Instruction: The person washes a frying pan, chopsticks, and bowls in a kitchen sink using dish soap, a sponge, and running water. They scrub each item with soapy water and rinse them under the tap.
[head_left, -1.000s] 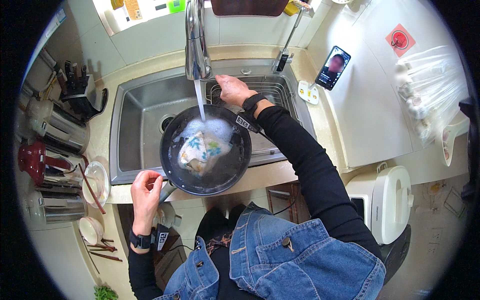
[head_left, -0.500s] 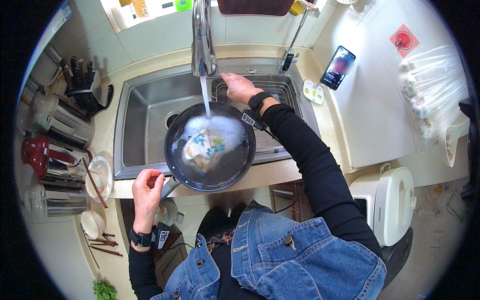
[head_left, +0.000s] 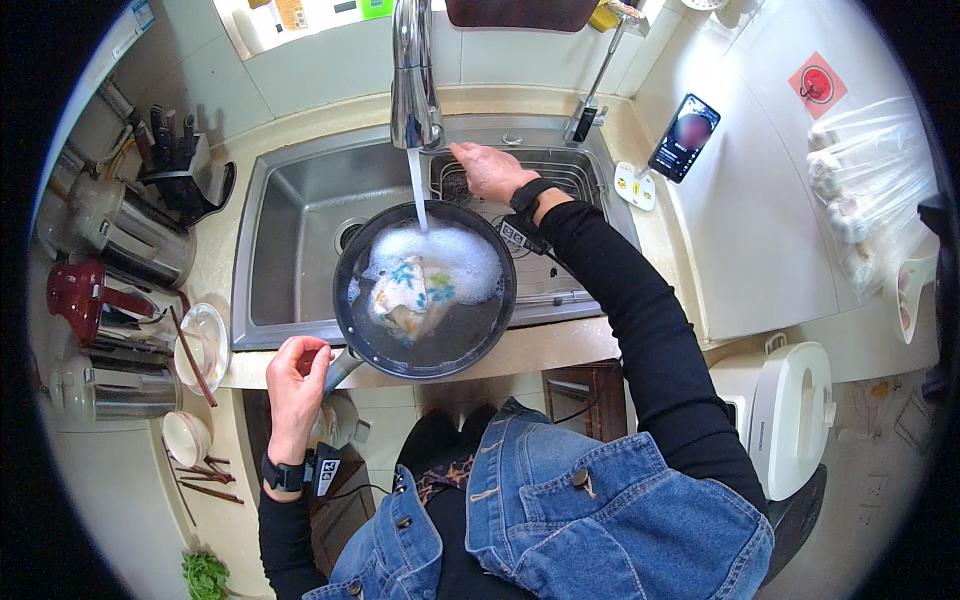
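A dark round pan (head_left: pixel 425 371) stands over the near edge of a steel sink (head_left: pixel 320 205), and in it, a little left of its middle, a pale cloth (head_left: pixel 400 300) with blue and green patches lies in water. White foam (head_left: pixel 445 255) spreads across the far half of the pan, where a stream of water (head_left: pixel 418 190) falls from the faucet (head_left: pixel 412 75) beyond it. At the pan's near left, the person's left hand (head_left: pixel 297 382) is curled beside the grey handle (head_left: pixel 343 370), thumb close to the bent fingers; one cannot tell whether they close around the handle. The right hand (head_left: pixel 492 173) is beyond the pan's far right rim, its fingers stretched out together toward the faucet's lower end; whether they touch or pinch anything there cannot be told. A wire rack (head_left: pixel 572 178) sits to the pan's far right, and a lit phone (head_left: pixel 685 138) stands farther right. Well left of the pan are a knife block (head_left: pixel 185 182) and, nearer the person, a small bowl (head_left: pixel 184 440).
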